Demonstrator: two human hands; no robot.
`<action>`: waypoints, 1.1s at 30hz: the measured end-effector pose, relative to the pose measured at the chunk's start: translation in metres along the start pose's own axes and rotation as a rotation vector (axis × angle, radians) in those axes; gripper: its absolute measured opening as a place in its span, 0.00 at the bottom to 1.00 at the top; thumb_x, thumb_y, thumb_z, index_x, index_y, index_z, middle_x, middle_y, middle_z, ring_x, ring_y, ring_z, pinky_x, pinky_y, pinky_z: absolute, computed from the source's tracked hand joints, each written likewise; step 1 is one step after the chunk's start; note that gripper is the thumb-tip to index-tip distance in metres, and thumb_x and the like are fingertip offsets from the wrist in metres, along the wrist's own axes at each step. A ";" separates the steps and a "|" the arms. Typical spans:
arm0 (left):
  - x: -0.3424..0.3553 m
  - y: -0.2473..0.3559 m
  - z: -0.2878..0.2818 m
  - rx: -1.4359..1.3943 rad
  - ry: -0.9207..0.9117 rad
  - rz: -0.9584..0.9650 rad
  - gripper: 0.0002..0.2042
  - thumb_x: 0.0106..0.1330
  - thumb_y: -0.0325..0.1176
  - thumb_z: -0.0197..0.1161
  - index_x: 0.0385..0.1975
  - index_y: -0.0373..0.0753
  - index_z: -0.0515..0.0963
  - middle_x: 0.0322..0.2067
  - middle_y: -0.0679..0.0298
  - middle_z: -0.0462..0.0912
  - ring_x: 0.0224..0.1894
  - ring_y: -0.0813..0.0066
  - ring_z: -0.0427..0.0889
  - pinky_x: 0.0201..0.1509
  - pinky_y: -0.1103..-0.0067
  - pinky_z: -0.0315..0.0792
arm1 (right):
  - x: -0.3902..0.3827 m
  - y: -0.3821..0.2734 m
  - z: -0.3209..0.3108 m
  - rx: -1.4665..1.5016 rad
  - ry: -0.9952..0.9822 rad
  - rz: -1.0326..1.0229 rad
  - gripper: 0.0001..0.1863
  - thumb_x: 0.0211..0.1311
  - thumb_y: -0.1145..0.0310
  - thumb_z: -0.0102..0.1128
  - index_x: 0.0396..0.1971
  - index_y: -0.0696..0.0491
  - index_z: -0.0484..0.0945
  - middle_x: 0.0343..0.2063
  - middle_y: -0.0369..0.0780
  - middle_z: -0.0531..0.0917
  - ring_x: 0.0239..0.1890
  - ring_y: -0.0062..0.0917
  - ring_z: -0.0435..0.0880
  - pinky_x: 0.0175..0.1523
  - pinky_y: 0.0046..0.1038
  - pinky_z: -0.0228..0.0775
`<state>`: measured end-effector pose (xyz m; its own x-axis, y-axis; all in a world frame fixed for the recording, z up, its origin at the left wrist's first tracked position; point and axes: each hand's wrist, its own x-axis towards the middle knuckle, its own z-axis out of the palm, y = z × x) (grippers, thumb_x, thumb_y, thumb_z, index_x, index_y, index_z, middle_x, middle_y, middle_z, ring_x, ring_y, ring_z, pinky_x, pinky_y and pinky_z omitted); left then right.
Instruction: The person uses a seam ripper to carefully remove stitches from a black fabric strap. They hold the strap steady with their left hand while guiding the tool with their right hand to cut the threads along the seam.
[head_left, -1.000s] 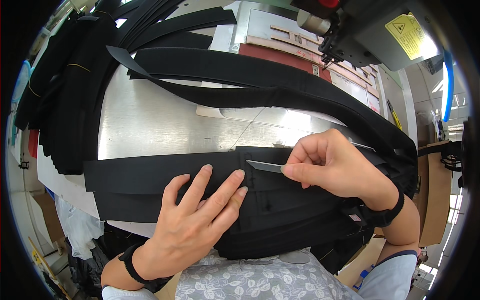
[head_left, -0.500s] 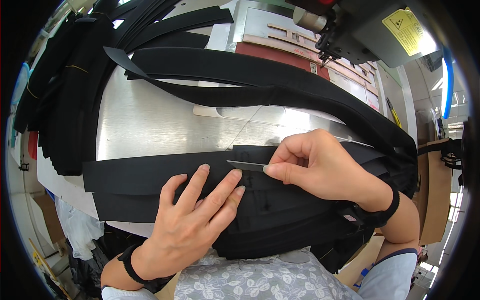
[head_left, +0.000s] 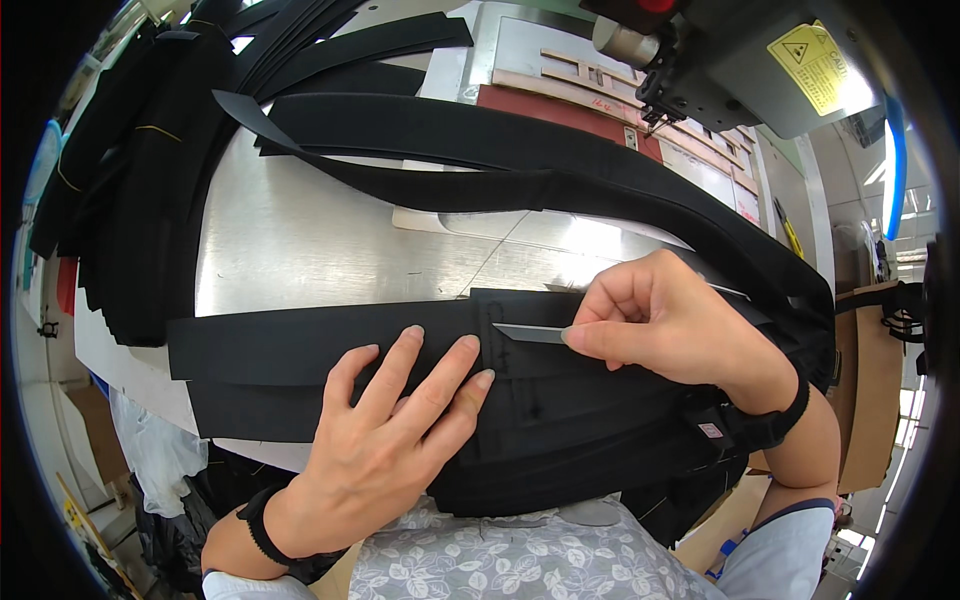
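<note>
Black fabric strips (head_left: 260,345) lie layered across the near side of the metal table, one end overlapping another near the middle. My left hand (head_left: 400,425) rests on them with its fingers spread, the fingertips beside the overlap. Between the thumb and fingers of my right hand (head_left: 660,325) is a thin, bare blade (head_left: 530,333) with a slanted tip pointing left. The blade is over the overlapping strip, beside faint stitch lines. From this view I cannot tell whether it touches the cloth.
A long black strip (head_left: 450,188) curves across the metal table (head_left: 330,240) behind my hands. Piled black strips (head_left: 150,180) stand at the left. At the upper right is a sewing machine head (head_left: 730,70) above wooden template bars (head_left: 610,95). A yellow cutter (head_left: 789,228) lies at the right edge.
My right hand has shifted to the right with the blade, whose tip is now farther from my left fingertips. My left hand stays nearly in place on the strips.
</note>
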<state>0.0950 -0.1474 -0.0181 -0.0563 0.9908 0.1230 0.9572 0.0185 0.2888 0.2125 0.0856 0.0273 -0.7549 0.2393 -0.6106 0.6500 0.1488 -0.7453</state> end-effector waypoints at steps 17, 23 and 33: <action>0.001 0.000 -0.001 0.001 0.006 -0.001 0.22 0.53 0.23 0.56 0.51 0.41 0.77 0.59 0.57 0.71 0.57 0.52 0.70 0.59 0.59 0.62 | 0.005 0.002 0.010 -0.089 0.031 -0.114 0.09 0.56 0.68 0.66 0.24 0.60 0.81 0.17 0.35 0.80 0.20 0.13 0.75 0.26 0.17 0.65; -0.001 0.000 0.000 -0.004 0.008 -0.007 0.23 0.52 0.22 0.57 0.51 0.41 0.77 0.59 0.56 0.70 0.58 0.51 0.70 0.59 0.59 0.62 | -0.001 -0.004 -0.003 -0.021 -0.036 0.002 0.09 0.56 0.68 0.66 0.24 0.59 0.81 0.16 0.34 0.80 0.19 0.12 0.75 0.25 0.17 0.64; 0.000 0.000 0.000 -0.008 0.010 -0.009 0.23 0.52 0.21 0.56 0.51 0.40 0.77 0.59 0.56 0.71 0.58 0.51 0.70 0.59 0.58 0.62 | 0.000 -0.002 0.001 -0.038 -0.031 -0.014 0.09 0.56 0.69 0.66 0.23 0.60 0.81 0.15 0.34 0.79 0.18 0.12 0.74 0.24 0.17 0.63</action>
<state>0.0953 -0.1475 -0.0185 -0.0677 0.9892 0.1302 0.9543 0.0261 0.2978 0.2113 0.0846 0.0292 -0.7659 0.2071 -0.6087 0.6417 0.1886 -0.7434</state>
